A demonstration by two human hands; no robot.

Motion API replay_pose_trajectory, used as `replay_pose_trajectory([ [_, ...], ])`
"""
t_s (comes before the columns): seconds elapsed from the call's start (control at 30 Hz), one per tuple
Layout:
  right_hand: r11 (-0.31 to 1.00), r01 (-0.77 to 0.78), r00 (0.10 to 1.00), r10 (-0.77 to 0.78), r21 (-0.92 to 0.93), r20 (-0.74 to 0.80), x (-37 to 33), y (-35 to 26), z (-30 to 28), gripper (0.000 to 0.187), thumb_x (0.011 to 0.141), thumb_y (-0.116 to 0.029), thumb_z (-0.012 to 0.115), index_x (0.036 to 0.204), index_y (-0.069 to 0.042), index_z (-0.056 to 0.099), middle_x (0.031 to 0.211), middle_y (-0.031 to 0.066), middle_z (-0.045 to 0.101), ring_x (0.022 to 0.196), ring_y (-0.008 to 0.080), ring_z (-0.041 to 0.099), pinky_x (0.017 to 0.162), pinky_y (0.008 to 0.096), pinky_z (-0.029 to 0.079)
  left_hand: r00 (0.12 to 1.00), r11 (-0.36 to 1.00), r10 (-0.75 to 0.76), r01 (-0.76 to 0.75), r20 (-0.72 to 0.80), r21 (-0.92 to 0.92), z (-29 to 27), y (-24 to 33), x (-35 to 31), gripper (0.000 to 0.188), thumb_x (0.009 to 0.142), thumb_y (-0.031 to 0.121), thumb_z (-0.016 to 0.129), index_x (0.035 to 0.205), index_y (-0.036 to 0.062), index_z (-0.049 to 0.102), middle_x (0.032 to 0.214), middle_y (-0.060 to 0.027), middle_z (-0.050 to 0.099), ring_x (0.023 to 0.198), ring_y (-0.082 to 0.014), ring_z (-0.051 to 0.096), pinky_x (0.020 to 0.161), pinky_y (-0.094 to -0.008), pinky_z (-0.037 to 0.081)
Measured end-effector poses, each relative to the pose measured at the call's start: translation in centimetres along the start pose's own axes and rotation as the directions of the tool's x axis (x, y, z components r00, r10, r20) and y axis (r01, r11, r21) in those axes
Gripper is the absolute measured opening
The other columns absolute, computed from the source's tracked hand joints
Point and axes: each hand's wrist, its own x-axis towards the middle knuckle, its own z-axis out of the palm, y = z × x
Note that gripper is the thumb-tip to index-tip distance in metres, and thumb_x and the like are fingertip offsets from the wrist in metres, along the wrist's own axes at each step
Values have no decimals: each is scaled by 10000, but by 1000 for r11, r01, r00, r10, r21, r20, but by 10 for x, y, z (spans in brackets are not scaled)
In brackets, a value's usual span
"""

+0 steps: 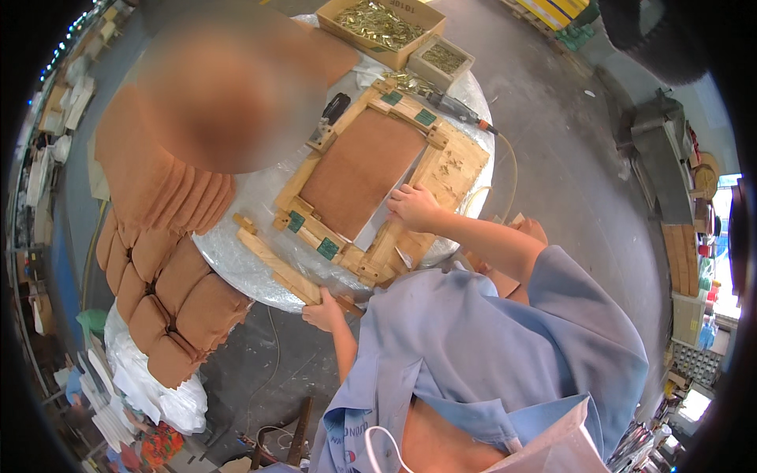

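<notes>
A brown fabric-covered panel (pixel 364 175) with a pale edge lies inside a wooden frame jig (pixel 293 186) that carries green patches. My right hand (pixel 414 208) is at the panel's right edge, its fingers curled closed against the pale strip; whatever is between the fingertips is hidden. Below the jig, a loose-looking wooden bar (pixel 277 263) runs slantwise along the near side of the table. My left hand (pixel 324 310) is closed round the bar's near end, at the table's rim.
The round table (pixel 264 285) has clear plastic wrap on it. A carton of brass-coloured pieces (pixel 377 24), a smaller box (pixel 441 63) and a hosed air tool (pixel 461 109) are at the back. Brown padded pieces (pixel 169 292) stand stacked at left. A blurred patch covers the upper left.
</notes>
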Motion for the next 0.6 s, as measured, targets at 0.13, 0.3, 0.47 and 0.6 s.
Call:
replay_pose_trajectory([
  [0.13,960,-204,971,173,194,162,8,-1,-4,418,984,-471,656,1216,-126,692,1210,77,670,1252,284,604,1013,482,508,995,995,103,-103,9,7,1,-2,-12,795,861,509,752,1318,-89,495,1261,-269,508,1194,-460,553,941,-553,526],
  [0.3,-45,-615,605,613,787,508,29,-14,3,767,952,-506,737,1522,-48,507,1544,163,541,1474,323,480,1149,515,457,994,993,104,-105,-22,-61,-9,13,-9,724,838,428,789,1330,-21,502,1239,-215,519,1149,-423,573,887,-552,539],
  [0.47,-782,-160,354,525,603,774,69,-15,9,1002,920,-461,819,1656,-14,306,1736,213,274,1557,372,366,1263,514,323,986,981,161,-164,-35,-107,-6,15,-2,749,840,467,811,1329,-12,507,1241,-205,534,1180,-412,559,918,-542,525],
  [0.6,-804,-120,343,516,582,785,98,0,7,998,923,-436,826,1642,22,306,1709,255,303,1567,394,341,1286,521,267,988,988,96,-80,122,-133,-17,26,10,751,854,509,820,1301,-20,528,1264,-220,544,1180,-412,564,944,-522,513],
])
